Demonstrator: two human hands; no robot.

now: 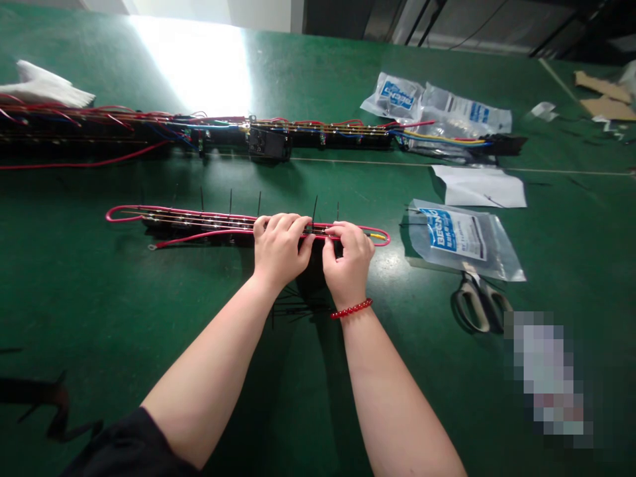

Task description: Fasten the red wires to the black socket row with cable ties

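Scissors (481, 298), 1 labelled bag (460, 235) (clear of right hand (348, 258))

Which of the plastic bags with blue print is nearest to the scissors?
The front bag, between the white paper and the scissors; the other bags lie farther back, beyond that paper.

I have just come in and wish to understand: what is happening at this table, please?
Someone's left hand and right hand are both on a wired strip with a red cable looped along it. Exactly what the hands grip is hard to see. Thin black ties stand up from the strip. Scissors and a labelled plastic bag lie to the right; a longer wired assembly lies beyond.
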